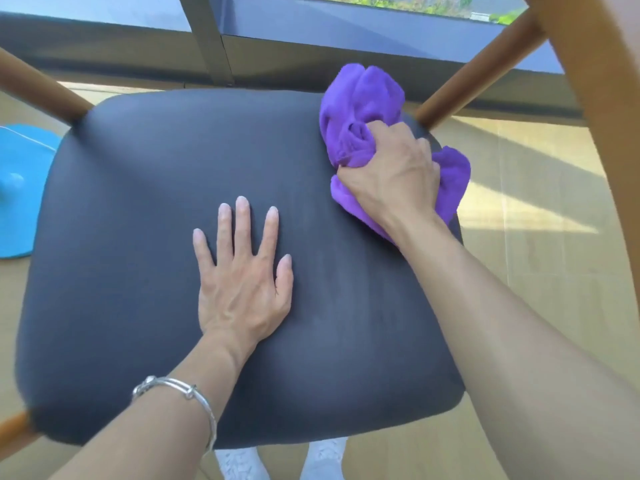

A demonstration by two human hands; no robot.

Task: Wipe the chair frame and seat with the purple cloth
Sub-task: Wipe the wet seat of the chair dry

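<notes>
A dark padded chair seat (138, 237) fills most of the head view. Wooden frame rods run off its far left corner (41, 88) and far right corner (481, 74), and a wide wooden rail (595, 98) crosses the right edge. My left hand (242, 271) lies flat on the middle of the seat, fingers straight and spread. My right hand (391, 174) grips the bunched purple cloth (363, 98) and holds it against the seat's far right corner, beside the right rod.
A blue round object (20, 188) lies on the light wooden floor at the left. A window frame (211, 39) and dark sill run along the far side. Sunlit floor (536, 202) spreads to the right. White shoes (242, 465) show below the seat's near edge.
</notes>
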